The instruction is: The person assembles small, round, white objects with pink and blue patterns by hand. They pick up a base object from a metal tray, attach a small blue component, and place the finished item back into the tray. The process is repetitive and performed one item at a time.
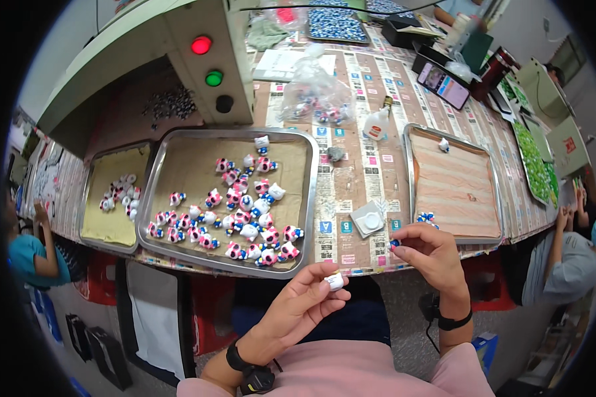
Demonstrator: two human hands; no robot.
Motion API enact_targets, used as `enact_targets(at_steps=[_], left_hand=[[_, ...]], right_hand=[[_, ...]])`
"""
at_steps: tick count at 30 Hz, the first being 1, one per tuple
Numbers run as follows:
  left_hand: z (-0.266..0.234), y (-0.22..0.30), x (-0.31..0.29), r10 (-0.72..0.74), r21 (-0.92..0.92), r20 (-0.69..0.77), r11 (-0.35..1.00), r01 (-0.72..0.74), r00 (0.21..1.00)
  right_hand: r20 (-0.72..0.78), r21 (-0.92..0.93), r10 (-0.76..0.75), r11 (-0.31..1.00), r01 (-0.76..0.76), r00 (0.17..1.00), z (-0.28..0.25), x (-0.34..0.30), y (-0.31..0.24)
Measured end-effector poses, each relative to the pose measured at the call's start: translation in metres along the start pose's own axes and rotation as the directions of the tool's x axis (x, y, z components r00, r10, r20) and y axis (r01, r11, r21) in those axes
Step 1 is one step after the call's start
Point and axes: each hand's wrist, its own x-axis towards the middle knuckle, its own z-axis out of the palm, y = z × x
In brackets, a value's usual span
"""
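Observation:
Between the thumb and fingers of my left hand (pixel 304 301) is a small white figurine piece (pixel 335 282), held just off the table's front edge. A tiny blue piece (pixel 395 243) is pinched in my right hand (pixel 430 255), near the right tray's front left corner. The two pieces are apart. A large metal tray (pixel 313 172) at the left holds many small pink, white and blue cat figurines (pixel 235 198). One figurine (pixel 444 144) lies at the back of the paper-lined right tray (pixel 457 192). Beyond my right fingers sit blue-and-white pieces (pixel 428 219), partly hidden.
A small white square dish (pixel 369 220) sits between the trays, behind it a grey lump (pixel 336 154) and a white bottle (pixel 376 124). A plastic bag (pixel 318 92) and phone (pixel 442 85) lie farther back. A machine housing (pixel 212 59) rises at back left; co-workers sit either side.

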Motion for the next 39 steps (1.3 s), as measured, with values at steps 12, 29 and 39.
enact_targets(at_steps=[12, 29, 39], left_hand=[[-0.005, 0.001, -0.010, 0.034, 0.013, 0.022, 0.999, -0.035, 0.999], [-0.003, -0.011, 0.000, 0.046, 0.090, -0.011, 0.995, -0.044, 0.999], [-0.001, -0.018, 0.010, 0.032, 0.137, -0.061, 0.990, -0.023, 0.998]], right_hand=[[0.039, -0.678, -0.475, 0.633, 0.373, 0.879, 0.030, 0.035, -0.011], [-0.005, -0.478, -0.326, 0.831, 0.284, 0.945, 0.039, 0.011, -0.016], [0.143, -0.119, -0.220, 0.964, 0.237, 0.965, 0.047, -0.024, -0.013]])
